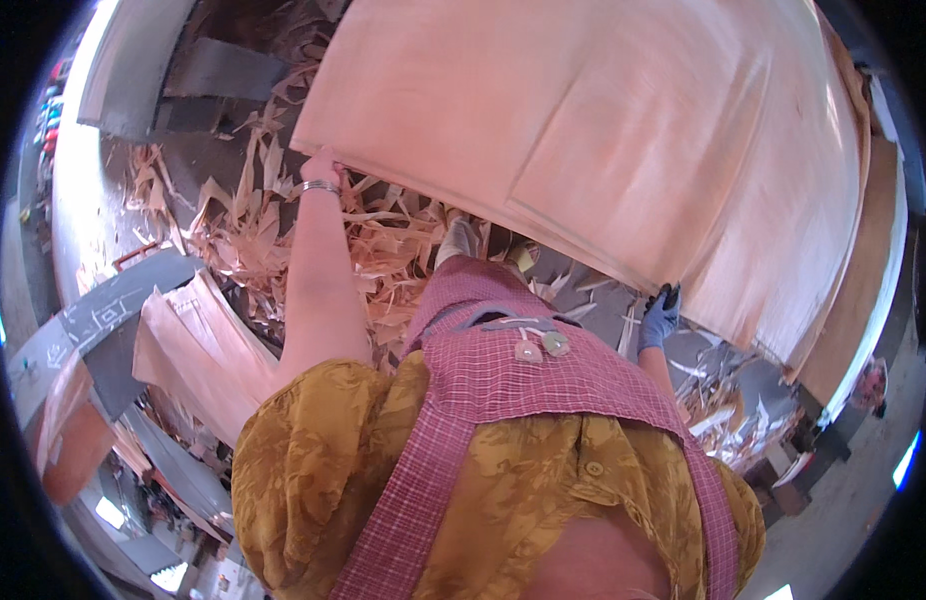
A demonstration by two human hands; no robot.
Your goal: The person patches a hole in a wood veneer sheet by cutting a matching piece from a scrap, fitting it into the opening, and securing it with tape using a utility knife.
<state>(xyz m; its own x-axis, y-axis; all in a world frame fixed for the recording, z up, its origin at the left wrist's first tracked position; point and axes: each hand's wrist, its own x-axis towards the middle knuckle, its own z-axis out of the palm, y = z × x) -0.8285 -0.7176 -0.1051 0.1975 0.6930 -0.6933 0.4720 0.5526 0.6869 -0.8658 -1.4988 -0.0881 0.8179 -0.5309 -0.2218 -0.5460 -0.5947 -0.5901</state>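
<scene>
A broad, pale pinkish wood veneer sheet (433, 90) spreads out before me on top of other sheets. My bare left hand (321, 168), with a bracelet at its wrist, is closed on the sheet's near left corner. At the near edge farther right, my right hand (660, 316) wears a blue-grey glove with dark fingertips. Its fingers are bent over the veneer edge and pinch it; the thumb is hard to see. Another veneer piece (663, 150) overlaps the sheet, its edge running slantwise across the surface.
Torn veneer strips (253, 230) litter the floor around my feet. Loose veneer pieces (203, 340) hang beside a grey curved surface with chalk marks (108, 312) at my left. Browner sheet edges (863, 270) show at the stack's right side. More scraps (733, 415) lie at the lower right.
</scene>
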